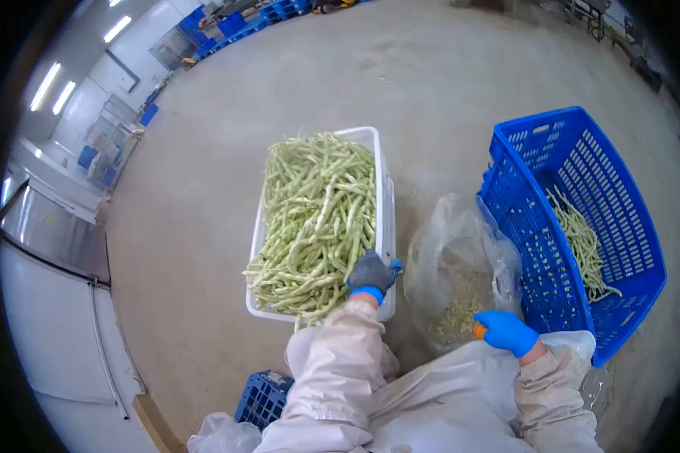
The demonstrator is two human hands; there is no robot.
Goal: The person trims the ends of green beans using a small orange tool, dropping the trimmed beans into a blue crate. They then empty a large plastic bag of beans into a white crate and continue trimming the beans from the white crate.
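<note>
My left hand (374,273), in a grey glove over a blue one, lies at the right edge of a heap of long green beans (317,219). Its fingers look curled, and what they hold, if anything, is hidden. The beans fill a white plastic crate (385,204) in front of me, with some hanging over its near side. In a blue glove, my right hand (508,332) is closed around a small orange-handled tool (480,331), whose working end I cannot make out. It is above the near side of a clear plastic bag (449,241) holding small green scraps (461,313).
To the right, a tall blue slatted crate (540,249) stands tilted with some long beans (582,241) inside. A small dark blue crate (263,399) and a crumpled plastic bag (225,436) lie near my left leg. Blue pallets (283,9) stand far back.
</note>
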